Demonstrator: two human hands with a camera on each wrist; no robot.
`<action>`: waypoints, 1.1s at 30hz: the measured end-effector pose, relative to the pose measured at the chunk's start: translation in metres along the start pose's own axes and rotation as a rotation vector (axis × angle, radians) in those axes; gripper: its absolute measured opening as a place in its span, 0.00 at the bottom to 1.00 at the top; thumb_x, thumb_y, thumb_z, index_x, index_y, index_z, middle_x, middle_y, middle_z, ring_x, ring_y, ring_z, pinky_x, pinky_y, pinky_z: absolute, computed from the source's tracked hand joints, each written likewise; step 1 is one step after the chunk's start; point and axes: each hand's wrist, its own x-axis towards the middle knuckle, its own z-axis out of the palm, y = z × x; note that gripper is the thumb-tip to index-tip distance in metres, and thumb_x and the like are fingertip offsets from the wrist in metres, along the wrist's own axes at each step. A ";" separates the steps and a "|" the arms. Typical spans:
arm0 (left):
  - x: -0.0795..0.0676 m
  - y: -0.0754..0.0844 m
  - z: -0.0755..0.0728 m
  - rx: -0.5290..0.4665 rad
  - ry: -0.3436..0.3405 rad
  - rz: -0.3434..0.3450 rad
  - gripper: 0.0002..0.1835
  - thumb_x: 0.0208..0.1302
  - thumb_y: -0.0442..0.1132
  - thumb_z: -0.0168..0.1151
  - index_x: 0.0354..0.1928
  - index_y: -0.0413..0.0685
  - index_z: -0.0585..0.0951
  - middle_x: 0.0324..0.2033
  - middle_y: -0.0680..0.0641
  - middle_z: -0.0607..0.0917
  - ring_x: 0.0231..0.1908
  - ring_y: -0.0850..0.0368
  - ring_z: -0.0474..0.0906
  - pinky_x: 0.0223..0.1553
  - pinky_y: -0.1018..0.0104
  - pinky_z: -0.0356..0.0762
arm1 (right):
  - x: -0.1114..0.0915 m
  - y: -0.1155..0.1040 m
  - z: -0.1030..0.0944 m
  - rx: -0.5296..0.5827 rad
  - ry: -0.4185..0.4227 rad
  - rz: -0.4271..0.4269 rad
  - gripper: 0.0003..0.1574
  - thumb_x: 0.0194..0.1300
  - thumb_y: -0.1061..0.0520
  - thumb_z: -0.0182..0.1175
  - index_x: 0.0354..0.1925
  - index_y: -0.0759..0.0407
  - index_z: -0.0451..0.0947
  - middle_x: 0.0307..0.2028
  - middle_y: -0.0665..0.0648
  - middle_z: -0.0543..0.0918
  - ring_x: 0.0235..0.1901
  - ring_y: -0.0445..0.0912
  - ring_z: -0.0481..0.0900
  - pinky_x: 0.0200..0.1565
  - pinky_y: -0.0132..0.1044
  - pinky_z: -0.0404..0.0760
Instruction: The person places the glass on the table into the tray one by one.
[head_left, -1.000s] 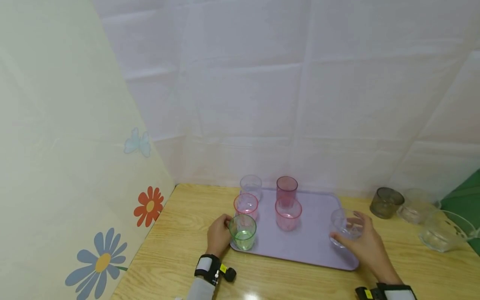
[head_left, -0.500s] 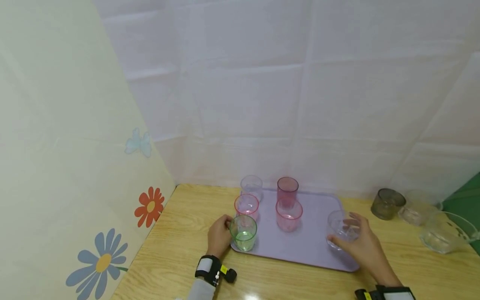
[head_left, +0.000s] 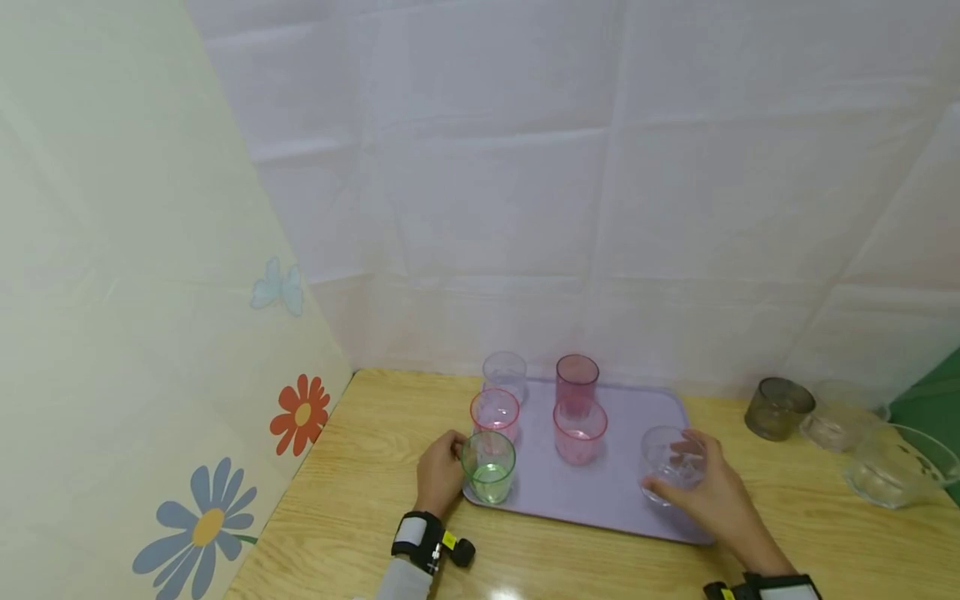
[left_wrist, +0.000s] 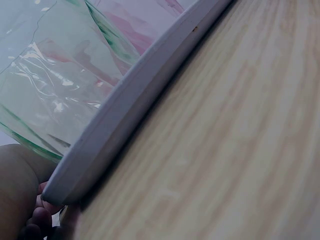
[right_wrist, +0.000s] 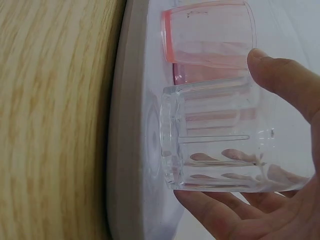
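Note:
My right hand (head_left: pixel 723 498) holds a clear glass (head_left: pixel 670 477) upright over the right part of the lilac tray (head_left: pixel 622 508). In the right wrist view the thumb lies on one side of the clear glass (right_wrist: pixel 215 135) and the fingers curl along the other, its base close to the tray. My left hand (head_left: pixel 439 475) grips the tray's left edge, fingertips curled at its corner (left_wrist: pixel 65 187) in the left wrist view. Beside that hand a green glass (head_left: pixel 489 475) stands on the tray's front left corner.
Two pink glasses (head_left: pixel 579 442), a dark red glass (head_left: pixel 577 375) and another clear glass (head_left: pixel 504 368) stand on the tray. Right of it are a smoky glass (head_left: pixel 776 412), a clear glass dish (head_left: pixel 834 427) and a clear pitcher (head_left: pixel 885 483). A white cloth (head_left: pixel 480 208) hangs behind the table.
My right hand has moved left with the clear glass, further in over the tray. The left hand keeps its place at the tray's edge.

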 end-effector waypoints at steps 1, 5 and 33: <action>0.000 0.000 0.000 0.001 -0.002 -0.001 0.06 0.60 0.30 0.66 0.38 0.48 0.86 0.28 0.54 0.82 0.29 0.61 0.75 0.33 0.65 0.72 | 0.000 0.000 0.001 -0.001 0.003 -0.006 0.72 0.56 0.43 0.82 0.77 0.74 0.49 0.65 0.81 0.75 0.63 0.76 0.73 0.62 0.72 0.70; 0.000 0.000 0.000 0.001 -0.008 -0.009 0.06 0.60 0.31 0.66 0.38 0.48 0.86 0.28 0.54 0.82 0.30 0.60 0.75 0.33 0.65 0.72 | -0.002 -0.001 0.004 0.007 0.010 -0.037 0.71 0.55 0.45 0.83 0.75 0.75 0.51 0.63 0.80 0.76 0.61 0.75 0.76 0.60 0.71 0.73; 0.000 0.001 -0.001 0.009 0.007 0.002 0.06 0.60 0.30 0.67 0.38 0.48 0.86 0.29 0.53 0.83 0.30 0.61 0.75 0.34 0.65 0.73 | -0.008 -0.012 0.016 0.007 0.008 -0.135 0.67 0.49 0.47 0.86 0.71 0.71 0.57 0.58 0.76 0.81 0.57 0.73 0.80 0.58 0.71 0.77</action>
